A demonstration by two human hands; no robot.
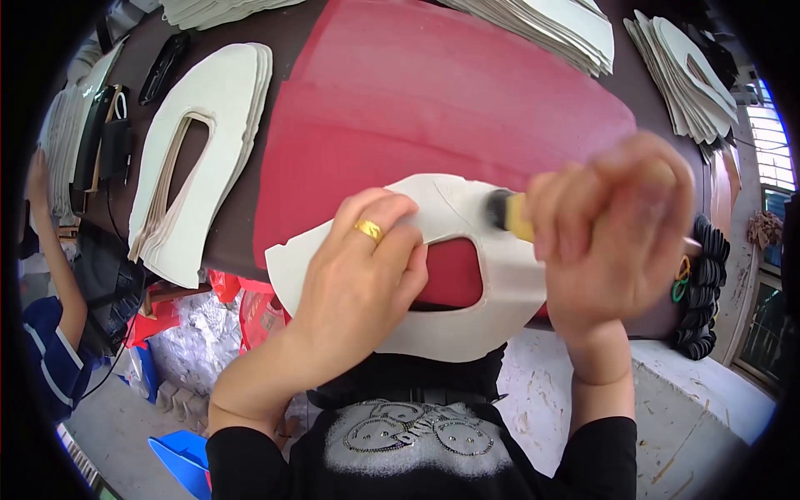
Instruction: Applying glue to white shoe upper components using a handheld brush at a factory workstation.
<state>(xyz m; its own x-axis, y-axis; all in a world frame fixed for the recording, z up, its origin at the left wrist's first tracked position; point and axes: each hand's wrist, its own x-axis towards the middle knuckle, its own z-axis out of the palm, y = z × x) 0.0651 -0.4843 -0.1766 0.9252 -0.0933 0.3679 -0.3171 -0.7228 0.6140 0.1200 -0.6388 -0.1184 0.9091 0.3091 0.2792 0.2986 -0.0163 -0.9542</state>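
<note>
From my remote station I see the left hand (358, 262), fingers bent, upon a white cut-out panel (508, 271) lying partly over a red sheet (467, 83); whether it pinches the panel, I cannot tell; the right hand (621, 229), blurred, is closed around a black-ended yellow tool (518, 217)

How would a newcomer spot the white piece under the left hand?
Find the big red sheet on the dark table. Across its near edge, beneath the left hand, lies the white piece. Unlike the stacked white pieces, it looks single-layered and shows red through its opening.
</note>
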